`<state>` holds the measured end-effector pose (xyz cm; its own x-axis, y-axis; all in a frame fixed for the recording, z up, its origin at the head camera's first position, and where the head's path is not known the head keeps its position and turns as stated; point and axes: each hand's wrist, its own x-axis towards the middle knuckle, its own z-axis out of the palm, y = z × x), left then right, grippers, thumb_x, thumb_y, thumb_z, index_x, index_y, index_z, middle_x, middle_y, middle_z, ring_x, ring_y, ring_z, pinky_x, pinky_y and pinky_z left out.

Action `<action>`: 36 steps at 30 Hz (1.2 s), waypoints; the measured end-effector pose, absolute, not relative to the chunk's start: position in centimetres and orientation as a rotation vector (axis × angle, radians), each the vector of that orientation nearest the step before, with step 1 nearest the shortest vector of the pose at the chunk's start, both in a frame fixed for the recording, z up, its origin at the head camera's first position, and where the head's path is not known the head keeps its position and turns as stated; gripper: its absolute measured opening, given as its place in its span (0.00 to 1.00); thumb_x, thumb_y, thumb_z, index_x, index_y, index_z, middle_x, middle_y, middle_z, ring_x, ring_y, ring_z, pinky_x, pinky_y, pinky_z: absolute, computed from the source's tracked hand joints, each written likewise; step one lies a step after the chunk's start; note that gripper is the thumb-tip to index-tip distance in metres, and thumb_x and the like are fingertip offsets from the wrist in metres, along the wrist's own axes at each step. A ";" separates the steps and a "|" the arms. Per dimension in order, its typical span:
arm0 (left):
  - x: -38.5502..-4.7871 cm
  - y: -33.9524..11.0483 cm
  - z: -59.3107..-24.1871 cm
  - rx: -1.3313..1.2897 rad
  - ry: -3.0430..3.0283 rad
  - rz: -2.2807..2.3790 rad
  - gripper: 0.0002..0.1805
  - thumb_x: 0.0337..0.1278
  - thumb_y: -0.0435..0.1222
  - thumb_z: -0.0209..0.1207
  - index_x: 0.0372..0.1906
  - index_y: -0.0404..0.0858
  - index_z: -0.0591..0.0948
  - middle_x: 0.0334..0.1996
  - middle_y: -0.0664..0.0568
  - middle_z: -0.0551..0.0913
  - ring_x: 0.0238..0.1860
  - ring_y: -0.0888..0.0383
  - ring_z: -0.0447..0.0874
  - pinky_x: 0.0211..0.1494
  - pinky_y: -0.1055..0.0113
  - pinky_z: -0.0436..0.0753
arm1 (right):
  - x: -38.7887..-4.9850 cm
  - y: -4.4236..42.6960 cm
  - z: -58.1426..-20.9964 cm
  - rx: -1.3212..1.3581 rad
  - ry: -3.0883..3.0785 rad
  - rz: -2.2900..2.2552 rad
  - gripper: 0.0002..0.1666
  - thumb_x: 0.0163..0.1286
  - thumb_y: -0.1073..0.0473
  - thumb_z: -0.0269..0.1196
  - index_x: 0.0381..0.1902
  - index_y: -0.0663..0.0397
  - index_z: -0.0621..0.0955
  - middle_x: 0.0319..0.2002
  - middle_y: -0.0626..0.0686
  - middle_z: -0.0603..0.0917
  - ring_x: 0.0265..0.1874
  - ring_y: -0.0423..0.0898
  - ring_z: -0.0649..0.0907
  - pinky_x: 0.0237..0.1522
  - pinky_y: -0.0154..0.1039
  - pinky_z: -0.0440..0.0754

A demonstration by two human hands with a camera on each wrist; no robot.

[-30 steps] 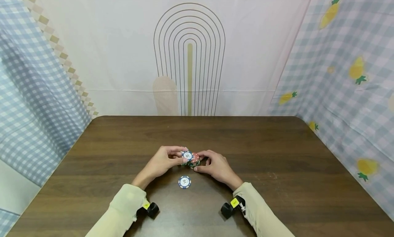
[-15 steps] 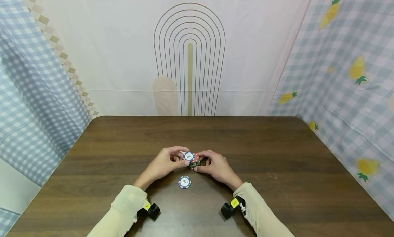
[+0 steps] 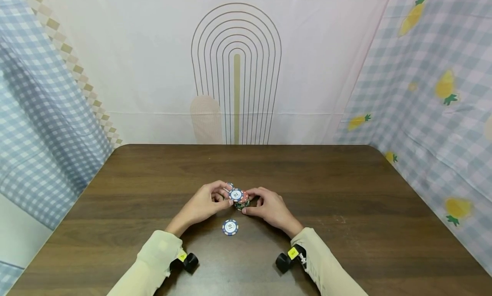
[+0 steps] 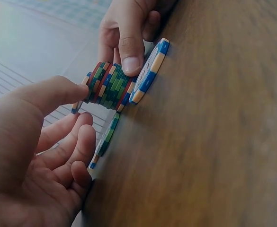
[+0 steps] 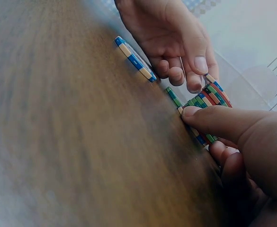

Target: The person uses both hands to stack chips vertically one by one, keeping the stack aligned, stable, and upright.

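A stack of mixed poker chips [image 3: 242,205], green, red and blue edged, stands at mid-table. My right hand [image 3: 272,207] steadies its right side between thumb and fingers. On top, a blue-and-white chip marked 10 [image 3: 236,195] juts out to the left over a red chip [image 3: 245,196]. My left hand [image 3: 203,203] holds that blue chip's edge with thumb and index finger; its other fingers are bent below, as the left wrist view shows. Another blue-edged chip [image 3: 229,186] shows behind the left fingers. A green-edged chip [image 4: 110,135] lies beside the stack.
A single blue-and-white chip [image 3: 230,227] lies flat on the brown wooden table [image 3: 326,172], nearer to me than the stack. Patterned cloth hangs behind the table and along both sides. Each wrist carries a black camera.
The blue chip marked 10 has shifted slightly right over the stack and turned. Most recently, the left fingertips have drawn back a little to the left. The right hand stays put.
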<state>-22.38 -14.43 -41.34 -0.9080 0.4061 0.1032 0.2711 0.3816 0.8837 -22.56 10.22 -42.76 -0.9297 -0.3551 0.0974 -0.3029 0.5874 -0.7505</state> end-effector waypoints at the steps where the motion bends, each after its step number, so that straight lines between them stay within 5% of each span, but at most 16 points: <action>1: -22.4 -14.4 -41.3 0.616 2.508 1.555 0.15 0.65 0.33 0.69 0.54 0.36 0.82 0.39 0.49 0.85 0.33 0.58 0.82 0.36 0.69 0.76 | -22.6 10.2 -42.8 -0.569 2.744 -1.277 0.27 0.60 0.51 0.80 0.57 0.45 0.88 0.43 0.43 0.84 0.27 0.39 0.78 0.28 0.35 0.75; 36: -22.7 -15.5 -40.5 0.601 2.759 1.387 0.07 0.66 0.31 0.69 0.46 0.39 0.88 0.37 0.55 0.89 0.36 0.59 0.82 0.42 0.64 0.80 | -22.5 10.3 -42.8 -0.589 2.745 -1.278 0.26 0.59 0.52 0.81 0.54 0.48 0.87 0.43 0.44 0.84 0.27 0.38 0.78 0.28 0.34 0.74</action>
<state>-22.74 -15.48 -40.52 -0.9269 0.3332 0.1724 0.3372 0.5381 0.7725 -22.54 10.28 -42.80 -0.9255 -0.3631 0.1073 -0.3158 0.5839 -0.7479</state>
